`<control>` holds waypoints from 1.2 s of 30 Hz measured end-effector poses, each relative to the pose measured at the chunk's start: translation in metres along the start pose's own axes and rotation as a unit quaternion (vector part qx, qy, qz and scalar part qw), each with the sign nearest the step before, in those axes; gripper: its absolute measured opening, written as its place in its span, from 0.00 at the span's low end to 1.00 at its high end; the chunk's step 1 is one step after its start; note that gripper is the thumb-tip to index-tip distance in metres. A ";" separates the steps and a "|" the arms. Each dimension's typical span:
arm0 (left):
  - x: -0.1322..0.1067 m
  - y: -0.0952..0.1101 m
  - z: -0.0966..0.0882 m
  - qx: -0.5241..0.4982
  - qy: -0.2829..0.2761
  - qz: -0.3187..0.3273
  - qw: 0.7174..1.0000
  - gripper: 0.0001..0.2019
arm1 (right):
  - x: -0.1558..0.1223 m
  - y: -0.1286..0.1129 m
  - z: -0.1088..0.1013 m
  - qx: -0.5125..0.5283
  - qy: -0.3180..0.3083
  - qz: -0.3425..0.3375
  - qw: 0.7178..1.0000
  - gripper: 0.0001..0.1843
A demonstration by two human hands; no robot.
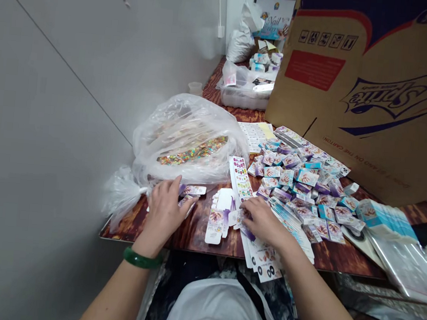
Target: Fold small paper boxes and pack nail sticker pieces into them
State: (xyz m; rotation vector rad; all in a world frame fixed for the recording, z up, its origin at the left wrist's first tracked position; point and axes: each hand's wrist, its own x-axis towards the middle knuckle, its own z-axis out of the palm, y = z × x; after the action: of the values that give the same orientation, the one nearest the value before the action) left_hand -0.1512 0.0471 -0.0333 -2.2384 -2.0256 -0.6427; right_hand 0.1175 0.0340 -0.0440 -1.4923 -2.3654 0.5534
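Note:
My left hand (164,209), with a green bangle on the wrist, rests on the wooden table (192,233) with its fingers on small flat nail-sticker packets (193,190) beside a clear plastic bag (189,138). My right hand (262,221) lies fingers-down on a stack of flattened printed cartons (265,256) at the table's front edge, pinching one. An unfolded white carton (217,220) lies between the two hands. A strip of sticker sheets (241,177) stands just beyond it.
A heap of small folded boxes (304,183) covers the table's right side. A big cardboard carton (372,94) leans behind it. Clear sleeves (403,256) lie far right, a plastic tub (243,95) and bags at the back, a grey wall on the left.

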 end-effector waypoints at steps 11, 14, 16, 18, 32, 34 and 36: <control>-0.008 0.074 -0.034 -0.569 -0.451 0.038 0.686 0.16 | -0.020 -0.071 -0.064 0.006 -0.021 -0.176 0.984 0.10; -0.007 0.072 -0.026 -0.610 -0.531 -0.025 0.588 0.18 | -0.022 -0.079 -0.065 0.014 -0.022 -0.188 0.982 0.11; -0.008 0.069 -0.018 -0.633 -0.548 -0.035 0.546 0.16 | -0.020 -0.077 -0.065 0.022 -0.016 -0.196 0.980 0.10; -0.009 0.066 -0.012 -0.672 -0.537 -0.039 0.508 0.15 | -0.017 -0.074 -0.063 0.046 0.026 -0.184 0.982 0.12; -0.008 0.057 -0.006 -0.744 -0.501 -0.102 0.430 0.22 | -0.005 -0.065 -0.053 0.237 0.075 -0.081 0.965 0.08; -0.008 0.059 -0.008 -0.749 -0.459 -0.132 0.458 0.19 | -0.004 -0.063 -0.049 0.270 0.104 -0.056 0.956 0.09; -0.006 0.063 -0.011 -0.762 -0.396 -0.152 0.490 0.16 | -0.002 -0.061 -0.039 0.336 0.132 -0.012 0.932 0.18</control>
State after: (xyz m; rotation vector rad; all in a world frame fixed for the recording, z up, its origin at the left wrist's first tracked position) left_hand -0.0943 0.0290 -0.0108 -3.2791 -2.6000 -2.9155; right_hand 0.0872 0.0149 0.0192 -1.1269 -1.7254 0.9645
